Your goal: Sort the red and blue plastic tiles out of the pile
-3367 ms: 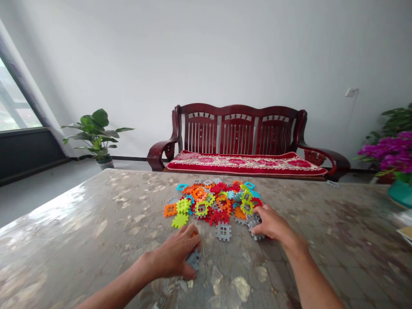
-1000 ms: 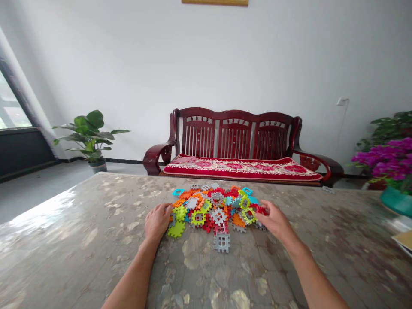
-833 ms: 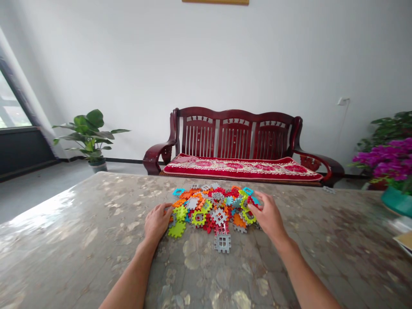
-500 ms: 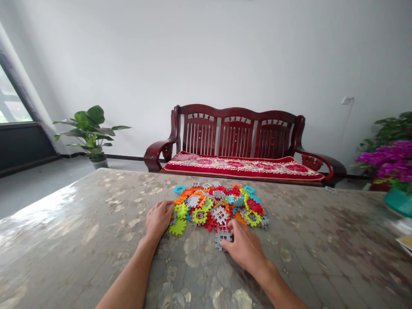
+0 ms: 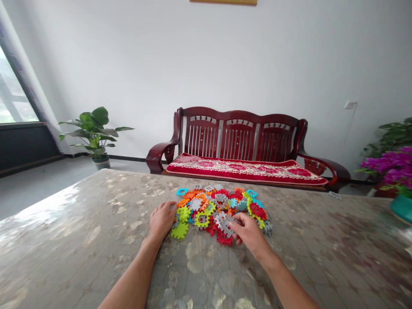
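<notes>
A heap of flat, notched plastic tiles (image 5: 222, 208) in orange, red, lime, blue and grey lies in the middle of the marbled table (image 5: 96, 240). My left hand (image 5: 162, 221) rests on the table against the heap's left edge, its fingers loosely spread and touching a lime tile (image 5: 179, 231) and the pieces beside it. My right hand (image 5: 249, 234) lies at the front of the heap, fingers stretched toward a grey tile (image 5: 224, 222) that leans on red pieces. Neither hand lifts anything.
Behind the table stands a dark red wooden bench (image 5: 241, 146) with a red cushion. A potted green plant (image 5: 95, 133) is on the floor at the left. Purple flowers in a teal pot (image 5: 397, 180) sit at the table's right edge.
My right hand went from the heap's right side to its front and pushed the lone grey tile up against the pile. My left hand stayed at the left edge.
</notes>
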Demonstrator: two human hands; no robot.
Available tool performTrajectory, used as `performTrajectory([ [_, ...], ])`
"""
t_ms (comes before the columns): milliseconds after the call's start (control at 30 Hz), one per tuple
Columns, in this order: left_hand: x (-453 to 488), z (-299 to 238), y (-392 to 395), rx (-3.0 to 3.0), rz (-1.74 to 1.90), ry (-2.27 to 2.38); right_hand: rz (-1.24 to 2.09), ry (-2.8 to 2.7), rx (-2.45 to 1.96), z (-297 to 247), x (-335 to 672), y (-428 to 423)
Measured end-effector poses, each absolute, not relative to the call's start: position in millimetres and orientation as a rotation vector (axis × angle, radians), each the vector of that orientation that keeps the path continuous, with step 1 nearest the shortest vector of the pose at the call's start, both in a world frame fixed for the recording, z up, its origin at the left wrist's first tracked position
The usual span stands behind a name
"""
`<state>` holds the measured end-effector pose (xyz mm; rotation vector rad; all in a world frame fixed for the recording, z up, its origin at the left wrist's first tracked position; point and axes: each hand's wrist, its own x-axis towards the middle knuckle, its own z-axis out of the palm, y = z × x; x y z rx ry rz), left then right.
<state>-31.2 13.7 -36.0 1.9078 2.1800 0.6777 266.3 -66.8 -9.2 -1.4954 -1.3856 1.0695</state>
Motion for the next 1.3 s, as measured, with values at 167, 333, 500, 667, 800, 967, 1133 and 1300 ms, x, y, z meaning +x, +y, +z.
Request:
performTrajectory([
  [167, -32, -38, 16, 1.918, 0.688, 2.171, 0.731, -1.284, -1.459, 5, 284, -42],
  [333, -32, -39, 17, 1.945, 0.691, 2.159, -0.064, -1.471, -1.775, -5, 313, -42],
  [500, -31, -39, 18, 1.969, 0.693, 2.127, -0.159, -1.648, -2.070, -22, 310, -42],
  [667, -30, -44, 21, 2.000, 0.696, 2.090, -0.159, -1.784, -1.849, -41, 298, -29],
  [800, -31, -51, 26, 2.048, 0.709, 2.042, -0.086, -1.856, -1.623, -55, 295, -22],
  [967, -35, -59, 31, 2.120, 0.780, 1.938, 0.065, -1.728, -1.449, -49, 301, -21],
  [1133, -37, -61, 32, 2.143, 0.864, 1.876, -0.004, -1.308, -1.635, -43, 343, -17],
  [1300, -38, -63, 33, 2.137, 0.921, 1.791, 0.281, -1.160, -1.790, -68, 388, -12],
])
